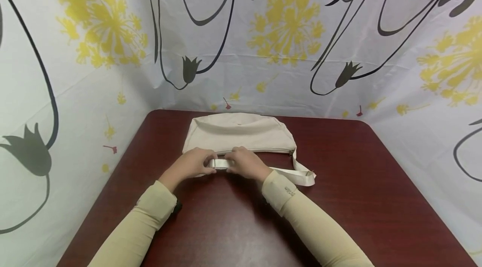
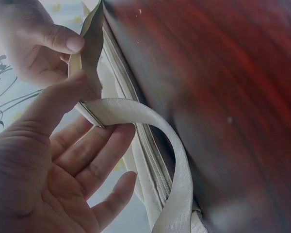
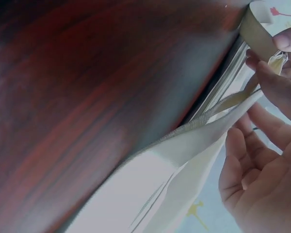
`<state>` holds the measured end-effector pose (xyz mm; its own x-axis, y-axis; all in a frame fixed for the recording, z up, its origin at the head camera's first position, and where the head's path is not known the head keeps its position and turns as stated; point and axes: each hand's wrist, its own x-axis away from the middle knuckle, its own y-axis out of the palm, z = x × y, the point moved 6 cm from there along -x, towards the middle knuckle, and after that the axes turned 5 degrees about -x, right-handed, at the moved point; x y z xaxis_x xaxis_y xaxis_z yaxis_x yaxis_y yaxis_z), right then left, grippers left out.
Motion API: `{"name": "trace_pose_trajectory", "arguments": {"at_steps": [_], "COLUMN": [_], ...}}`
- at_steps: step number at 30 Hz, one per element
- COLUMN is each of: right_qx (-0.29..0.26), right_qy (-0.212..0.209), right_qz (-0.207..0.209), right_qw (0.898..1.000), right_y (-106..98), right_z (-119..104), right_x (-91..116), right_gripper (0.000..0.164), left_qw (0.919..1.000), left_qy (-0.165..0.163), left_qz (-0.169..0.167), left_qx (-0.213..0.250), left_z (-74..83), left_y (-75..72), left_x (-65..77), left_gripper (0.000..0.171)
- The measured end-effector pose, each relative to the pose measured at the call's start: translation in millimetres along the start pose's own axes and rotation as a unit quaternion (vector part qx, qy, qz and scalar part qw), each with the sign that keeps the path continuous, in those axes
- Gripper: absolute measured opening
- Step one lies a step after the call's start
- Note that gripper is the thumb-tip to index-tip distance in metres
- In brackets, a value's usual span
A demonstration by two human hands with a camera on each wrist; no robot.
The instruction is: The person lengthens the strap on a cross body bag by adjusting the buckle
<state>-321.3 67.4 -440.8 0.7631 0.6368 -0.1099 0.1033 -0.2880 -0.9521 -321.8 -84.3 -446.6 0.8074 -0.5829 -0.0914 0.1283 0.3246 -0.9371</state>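
A cream cloth shoulder bag (image 1: pixel 241 131) lies flat on the table, its zipper (image 1: pixel 267 150) along the near edge. In front of that zipper, my left hand (image 1: pixel 193 162) pinches the bag's strap (image 2: pixel 172 131) between thumb and fingers, close to a thin metal slider (image 2: pixel 91 114). The left hand's outer fingers extend loosely below. Just to its right, my right hand (image 1: pixel 246 163) pinches another stretch of the same strap. In the right wrist view, a frayed strap end (image 3: pixel 277 59) shows between the fingertips. Toward the right the strap loops back to the bag's corner.
A dark red wooden table (image 1: pixel 339 183) with rounded far corners carries the bag. White cloth walls (image 1: pixel 241 41) with grey and yellow plant prints enclose the table at the back and both sides.
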Motion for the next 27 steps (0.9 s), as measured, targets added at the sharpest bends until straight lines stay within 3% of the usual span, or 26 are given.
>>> {"name": "trace_pose_trajectory", "arguments": {"at_steps": [7,16,27], "right_qx": [-0.093,-0.070,-0.073], "right_qy": [-0.028,-0.059,-0.053], "right_qz": [0.033,0.044,0.034], "right_qw": [0.995,0.995,0.995], "right_y": [-2.8,-3.7,0.5], "right_z": [-1.7,-6.0,-8.9], "right_x": [0.0,0.9,-2.7], "right_gripper": [0.025,0.011,0.007], "left_qw": [0.9998,0.9995,0.9983], "left_qy": [-0.015,0.003,0.013], "left_qz": [0.011,0.029,0.036], "left_qx": [0.013,0.013,0.043], "left_z": [-2.0,-4.6,-3.5], "left_y": [-2.3,-3.9,-5.9], "left_x": [1.3,-0.7,0.3], "left_gripper": [0.028,0.029,0.028]}}
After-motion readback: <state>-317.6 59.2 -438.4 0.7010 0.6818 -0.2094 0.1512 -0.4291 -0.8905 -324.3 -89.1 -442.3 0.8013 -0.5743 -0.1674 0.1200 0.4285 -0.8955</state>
